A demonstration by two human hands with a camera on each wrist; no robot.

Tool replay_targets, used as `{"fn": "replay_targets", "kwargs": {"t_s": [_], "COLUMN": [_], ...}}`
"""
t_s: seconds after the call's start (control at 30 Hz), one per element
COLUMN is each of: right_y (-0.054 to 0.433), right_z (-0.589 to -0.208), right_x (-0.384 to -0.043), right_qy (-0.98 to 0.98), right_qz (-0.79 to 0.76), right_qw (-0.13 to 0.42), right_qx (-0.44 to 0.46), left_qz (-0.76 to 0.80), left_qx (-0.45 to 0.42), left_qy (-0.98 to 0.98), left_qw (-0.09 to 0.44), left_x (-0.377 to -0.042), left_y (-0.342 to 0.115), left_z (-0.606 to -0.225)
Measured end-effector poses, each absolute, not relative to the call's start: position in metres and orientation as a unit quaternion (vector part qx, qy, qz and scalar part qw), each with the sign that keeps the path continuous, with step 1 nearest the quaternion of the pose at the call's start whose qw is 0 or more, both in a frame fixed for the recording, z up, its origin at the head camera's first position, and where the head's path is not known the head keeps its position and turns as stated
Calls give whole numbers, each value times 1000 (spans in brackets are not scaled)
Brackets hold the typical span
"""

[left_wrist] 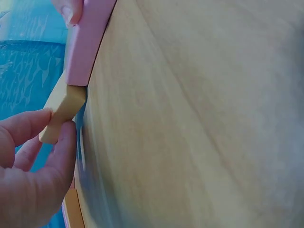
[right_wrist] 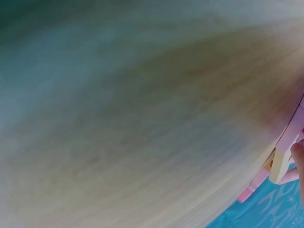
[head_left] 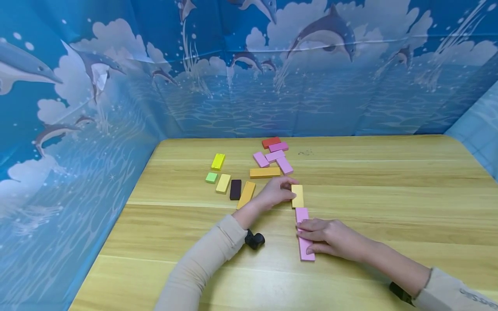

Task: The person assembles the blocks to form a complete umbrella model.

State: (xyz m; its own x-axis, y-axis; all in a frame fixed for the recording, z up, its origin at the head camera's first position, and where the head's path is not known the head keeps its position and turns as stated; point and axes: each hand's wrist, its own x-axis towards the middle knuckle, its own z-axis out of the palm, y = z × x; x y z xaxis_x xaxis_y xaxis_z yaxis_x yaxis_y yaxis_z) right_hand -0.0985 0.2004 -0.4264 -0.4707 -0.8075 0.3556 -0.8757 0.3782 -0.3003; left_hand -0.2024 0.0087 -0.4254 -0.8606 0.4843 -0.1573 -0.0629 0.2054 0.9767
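Note:
My left hand (head_left: 275, 192) pinches a pale yellow block (head_left: 298, 196) between thumb and fingers. The near end of this block meets the far end of a pink strip (head_left: 301, 214), roughly in line with it. In the left wrist view, the yellow block (left_wrist: 66, 105) sits at an angle against the pink end (left_wrist: 88, 52); whether it lies flat on the table I cannot tell. The fingers of my right hand (head_left: 336, 237) rest across the pink strip, covering its middle. A seam shows in the pink strip (right_wrist: 295, 126) in the right wrist view.
Beyond my left hand lie a long orange block (head_left: 264, 172), several pink blocks (head_left: 275, 156) and a red block (head_left: 271, 142). To its left are another orange block (head_left: 246, 195), a black block (head_left: 235, 189), a pale yellow one, a green one (head_left: 211, 177) and a bright yellow one (head_left: 218, 161).

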Motion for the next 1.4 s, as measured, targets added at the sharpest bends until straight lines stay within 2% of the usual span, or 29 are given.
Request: {"fn": "replay_targets", "kwargs": {"t_s": [0.23,0.5,1.4], "right_y": [200,200,199], "right_z": [-426,-426,-424], "right_x": [-99,-98,-99], "right_qy": [-825,-825,-827], "right_qz": [231,233,227], "right_qw": [76,77,73], "right_qx": [510,509,509], "left_qz": [590,494,422], "left_qx": [162,209,253], "left_qy": [766,829,856], "left_qw": [197,157,157], "left_x": [-202,-201,-208], "left_y": [10,12,14], "left_z": [-429,-426,-428]}}
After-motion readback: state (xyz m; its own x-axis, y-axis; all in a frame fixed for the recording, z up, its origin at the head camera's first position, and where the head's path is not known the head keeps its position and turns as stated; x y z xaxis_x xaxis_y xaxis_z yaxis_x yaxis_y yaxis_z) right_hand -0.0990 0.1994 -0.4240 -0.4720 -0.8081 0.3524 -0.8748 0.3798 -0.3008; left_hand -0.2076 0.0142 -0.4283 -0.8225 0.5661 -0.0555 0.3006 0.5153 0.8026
